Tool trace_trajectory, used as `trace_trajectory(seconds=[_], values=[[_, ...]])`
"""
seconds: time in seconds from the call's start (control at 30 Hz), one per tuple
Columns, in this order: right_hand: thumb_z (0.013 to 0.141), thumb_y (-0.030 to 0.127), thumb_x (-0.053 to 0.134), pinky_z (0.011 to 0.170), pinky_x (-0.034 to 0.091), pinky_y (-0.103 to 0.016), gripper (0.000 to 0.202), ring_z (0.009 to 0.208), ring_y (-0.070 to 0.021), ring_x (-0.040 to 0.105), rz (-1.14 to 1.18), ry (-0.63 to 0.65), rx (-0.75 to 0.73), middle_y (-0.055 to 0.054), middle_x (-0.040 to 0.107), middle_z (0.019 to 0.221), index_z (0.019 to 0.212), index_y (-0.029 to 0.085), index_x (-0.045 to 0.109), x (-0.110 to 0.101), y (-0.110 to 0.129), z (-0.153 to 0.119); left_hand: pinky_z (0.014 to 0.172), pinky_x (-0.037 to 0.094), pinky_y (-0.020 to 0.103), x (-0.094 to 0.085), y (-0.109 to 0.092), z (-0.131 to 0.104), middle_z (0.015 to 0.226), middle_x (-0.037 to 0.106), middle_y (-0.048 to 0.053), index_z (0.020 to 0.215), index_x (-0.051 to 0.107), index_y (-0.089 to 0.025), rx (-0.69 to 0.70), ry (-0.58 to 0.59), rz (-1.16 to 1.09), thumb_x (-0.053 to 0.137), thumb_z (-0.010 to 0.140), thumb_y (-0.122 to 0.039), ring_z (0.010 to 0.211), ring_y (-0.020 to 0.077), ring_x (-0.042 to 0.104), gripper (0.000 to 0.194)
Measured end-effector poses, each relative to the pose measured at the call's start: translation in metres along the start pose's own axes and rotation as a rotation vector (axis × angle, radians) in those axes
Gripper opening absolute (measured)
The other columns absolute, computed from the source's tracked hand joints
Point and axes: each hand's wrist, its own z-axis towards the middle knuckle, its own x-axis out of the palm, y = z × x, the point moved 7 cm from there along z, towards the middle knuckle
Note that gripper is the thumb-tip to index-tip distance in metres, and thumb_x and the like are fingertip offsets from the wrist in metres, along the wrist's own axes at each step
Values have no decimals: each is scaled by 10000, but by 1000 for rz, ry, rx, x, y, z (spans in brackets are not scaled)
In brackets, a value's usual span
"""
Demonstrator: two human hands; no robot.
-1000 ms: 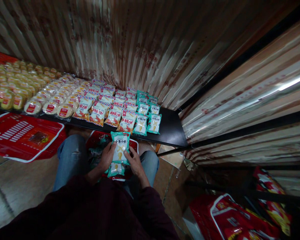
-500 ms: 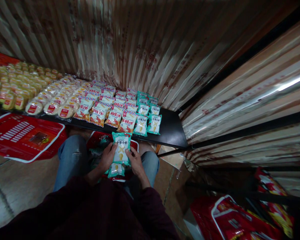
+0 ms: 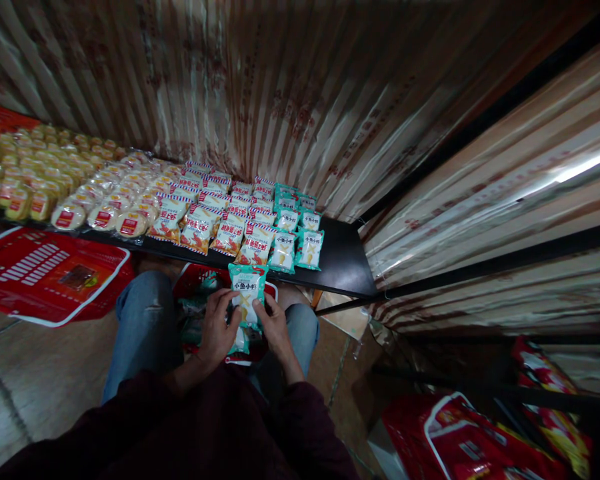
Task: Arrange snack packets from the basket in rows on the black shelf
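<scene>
A teal and white snack bag (image 3: 247,290) stands upright above the red basket (image 3: 184,283) between the knees. My right hand (image 3: 274,328) grips its lower right side, thumb on the front. My left hand (image 3: 219,328) is at the bag's left side, its fingers apart and the fingertips by the bag's edge. Below the held bag, another teal bag (image 3: 240,341) shows in part, and more packets lie in the basket. Teal bags (image 3: 309,249) like the held one stand in rows on the black shelf (image 3: 347,260).
White and orange snack bags (image 3: 197,228), round white packaged pieces (image 3: 131,223) and yellow packets (image 3: 17,200) line the shelf to the left. A red basket (image 3: 100,283) with a white handle is on the floor at left. Red packages (image 3: 470,437) lie at lower right.
My left hand has loosened from the bag, its fingers spreading and shifting slightly lower. The bag has moved a little to the right with my right hand.
</scene>
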Motion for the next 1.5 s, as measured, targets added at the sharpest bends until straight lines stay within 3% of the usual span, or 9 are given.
trace_trajectory(seconds=[0.23, 0.4, 0.6, 0.83, 1.2, 1.5], values=[[785, 444, 636, 830, 504, -314, 413, 925, -196, 620, -67, 35, -59, -30, 681, 1054, 1132, 220, 636, 5, 7, -3, 949, 422, 399, 5, 17, -4, 1215, 541, 107, 1160, 530, -209, -112, 45, -94, 489, 846, -343, 1143, 243, 507, 344], [837, 452, 579, 916, 462, -332, 345, 1015, -211, 601, -138, 13, -150, -51, 675, 1083, 1078, 222, 668, 4, 19, -7, 956, 412, 389, 5, 29, -8, 1188, 574, 103, 1144, 534, -202, -285, 69, -270, 507, 827, -403, 1117, 237, 534, 376], [872, 404, 548, 915, 453, -332, 283, 1021, -201, 594, -208, 41, -300, -56, 666, 1069, 1071, 253, 680, 11, 34, -11, 985, 381, 367, 2, 26, -7, 1133, 619, 69, 1057, 579, -208, -377, 78, -459, 529, 793, -467, 1095, 232, 543, 373], [868, 320, 556, 842, 474, -322, 246, 964, -188, 581, -299, 26, -392, -56, 631, 1004, 1072, 277, 687, 17, 41, -17, 898, 449, 341, 10, 28, -10, 1098, 656, 61, 1100, 576, -191, -536, 143, -660, 573, 765, -510, 1029, 230, 597, 462], [864, 236, 523, 850, 485, -324, 291, 963, -183, 585, -375, 14, -440, -56, 601, 1023, 1112, 291, 665, 21, 47, -23, 836, 494, 354, 16, 28, -10, 1078, 674, 85, 1085, 586, -175, -593, 188, -696, 715, 652, -465, 947, 240, 639, 537], [886, 278, 510, 860, 475, -321, 245, 956, -188, 604, -318, -62, -410, -55, 658, 1002, 1065, 260, 675, 6, 46, -22, 836, 504, 396, 23, 39, -11, 1051, 696, 105, 1105, 601, -157, -656, 224, -730, 754, 612, -450, 945, 280, 654, 593]])
